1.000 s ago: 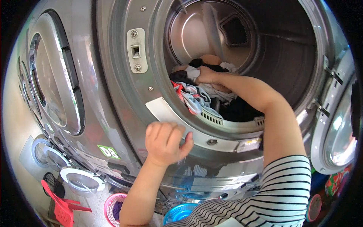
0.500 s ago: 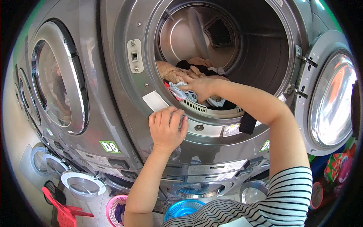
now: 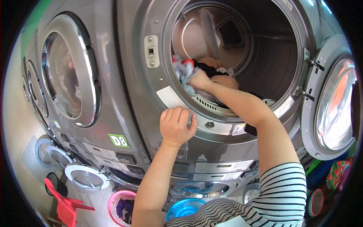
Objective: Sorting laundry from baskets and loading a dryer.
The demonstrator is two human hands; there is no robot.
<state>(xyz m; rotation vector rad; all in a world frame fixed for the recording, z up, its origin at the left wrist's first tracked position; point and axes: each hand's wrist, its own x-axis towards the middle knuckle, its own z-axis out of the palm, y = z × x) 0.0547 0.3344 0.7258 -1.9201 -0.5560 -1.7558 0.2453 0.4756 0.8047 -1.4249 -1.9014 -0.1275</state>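
My right hand [image 3: 199, 80] reaches into the open drum of a large grey front-loading machine [image 3: 136, 94], its fingers closed on a light grey-blue garment [image 3: 184, 72] at the left of the opening. A bit of red cloth [image 3: 187, 61] shows just above that garment. Beside the hand lie a black garment [image 3: 206, 68] and tan, fluffy cloth [image 3: 226, 80] in a heap; the forearm hides part of it. My left hand [image 3: 177, 124] rests against the machine's front below the opening, fingers loosely bent, thumb apart, holding nothing.
The machine's round door [image 3: 334, 102] stands swung open at the right. Another machine [image 3: 66, 75], its door closed, stands at the left. Below are a pink basket [image 3: 111, 210] with dark cloth, a blue basket [image 3: 185, 207], a red chair [image 3: 65, 206] and an open lower door [image 3: 87, 179].
My right hand has moved left in the drum, lifting the grey-blue garment off the heap. My left hand stays on the machine front. The whole view has shifted slightly.
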